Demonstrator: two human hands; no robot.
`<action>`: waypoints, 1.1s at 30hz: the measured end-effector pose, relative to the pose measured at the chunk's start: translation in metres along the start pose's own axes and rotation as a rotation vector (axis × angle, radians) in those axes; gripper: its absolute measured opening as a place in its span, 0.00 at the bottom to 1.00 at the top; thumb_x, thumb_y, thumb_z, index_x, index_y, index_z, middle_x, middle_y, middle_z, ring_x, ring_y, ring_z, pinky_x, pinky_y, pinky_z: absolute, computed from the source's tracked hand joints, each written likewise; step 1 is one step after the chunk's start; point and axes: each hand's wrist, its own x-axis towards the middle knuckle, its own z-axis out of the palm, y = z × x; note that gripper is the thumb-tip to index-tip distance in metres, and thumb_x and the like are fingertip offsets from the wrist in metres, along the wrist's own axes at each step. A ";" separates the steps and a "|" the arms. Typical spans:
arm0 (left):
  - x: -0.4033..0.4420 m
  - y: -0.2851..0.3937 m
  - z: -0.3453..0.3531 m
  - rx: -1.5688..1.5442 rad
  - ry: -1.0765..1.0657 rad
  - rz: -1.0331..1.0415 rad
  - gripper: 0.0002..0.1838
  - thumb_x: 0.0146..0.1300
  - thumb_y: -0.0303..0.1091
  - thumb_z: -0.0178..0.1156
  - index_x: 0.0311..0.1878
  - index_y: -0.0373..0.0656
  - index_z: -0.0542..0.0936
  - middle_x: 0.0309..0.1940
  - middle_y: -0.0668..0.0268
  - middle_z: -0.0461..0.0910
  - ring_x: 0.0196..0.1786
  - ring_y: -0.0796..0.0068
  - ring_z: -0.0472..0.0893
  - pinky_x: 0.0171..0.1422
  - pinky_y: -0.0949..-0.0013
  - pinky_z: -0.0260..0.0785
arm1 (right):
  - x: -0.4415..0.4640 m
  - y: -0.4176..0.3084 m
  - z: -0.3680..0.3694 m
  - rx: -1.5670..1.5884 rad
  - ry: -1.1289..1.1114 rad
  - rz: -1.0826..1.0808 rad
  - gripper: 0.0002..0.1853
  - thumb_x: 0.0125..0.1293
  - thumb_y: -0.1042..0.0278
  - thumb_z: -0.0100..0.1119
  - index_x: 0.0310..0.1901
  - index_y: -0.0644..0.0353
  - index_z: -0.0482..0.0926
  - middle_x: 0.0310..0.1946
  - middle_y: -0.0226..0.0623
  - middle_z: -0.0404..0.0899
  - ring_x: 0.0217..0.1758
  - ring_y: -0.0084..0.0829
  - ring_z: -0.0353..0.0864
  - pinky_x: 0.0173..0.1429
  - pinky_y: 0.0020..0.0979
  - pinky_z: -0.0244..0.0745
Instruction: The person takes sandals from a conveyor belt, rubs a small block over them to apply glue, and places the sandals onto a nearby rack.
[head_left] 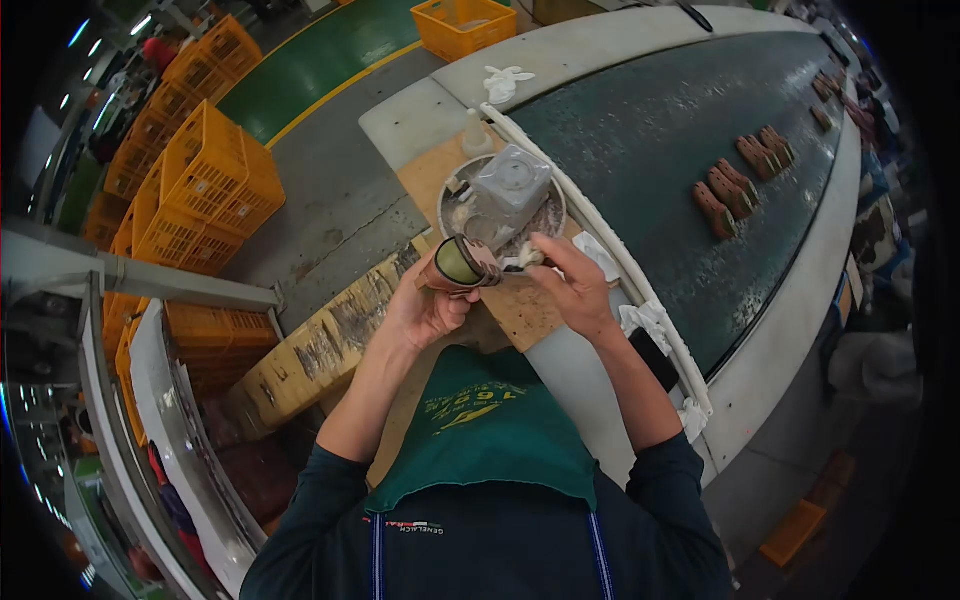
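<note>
My left hand (425,312) is wrapped round a brown shoe upper (462,268) with a green form showing in its opening. Close to the shoe's right end, my right hand (577,290) pinches a small whitish wad (530,255), perhaps cloth; whether it touches the shoe I cannot tell. Just beyond both hands is a round pan (560,205), its inside smeared with residue. A clear plastic container (513,185) stands in the pan. Behind the pan is a whitish squeeze bottle (476,138).
A dark green conveyor belt (620,130) runs along the right, carrying several brown shoes (733,190). White tissues (650,325) lie by its near edge, beside a dark flat object (653,360). Yellow crates (222,175) are stacked at the left. A worn wooden beam (325,345) lies left of my hands.
</note>
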 end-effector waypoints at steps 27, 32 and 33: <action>-0.618 0.032 -0.414 -0.299 1.889 1.379 0.38 0.55 0.53 0.60 0.65 0.42 0.62 0.57 0.58 0.68 0.49 0.56 0.74 0.48 0.57 0.71 | -0.056 0.014 0.214 0.287 -0.083 0.828 0.23 0.64 0.68 0.55 0.61 0.58 0.67 0.43 0.28 0.74 0.41 0.18 0.75 0.37 0.18 0.72; -0.413 -0.006 -0.597 -0.058 1.088 1.028 0.09 0.58 0.38 0.57 0.31 0.42 0.77 0.21 0.65 0.75 0.19 0.74 0.74 0.18 0.75 0.65 | -0.093 -0.004 0.196 0.323 0.103 0.922 0.22 0.64 0.68 0.55 0.59 0.61 0.68 0.41 0.30 0.76 0.38 0.20 0.76 0.38 0.21 0.73; -0.324 -0.015 -0.541 0.205 1.437 0.553 0.09 0.56 0.36 0.58 0.33 0.40 0.76 0.19 0.64 0.75 0.16 0.74 0.72 0.15 0.76 0.61 | -0.109 0.004 0.189 0.407 0.172 0.898 0.22 0.64 0.69 0.55 0.59 0.62 0.68 0.41 0.30 0.77 0.36 0.19 0.75 0.37 0.21 0.73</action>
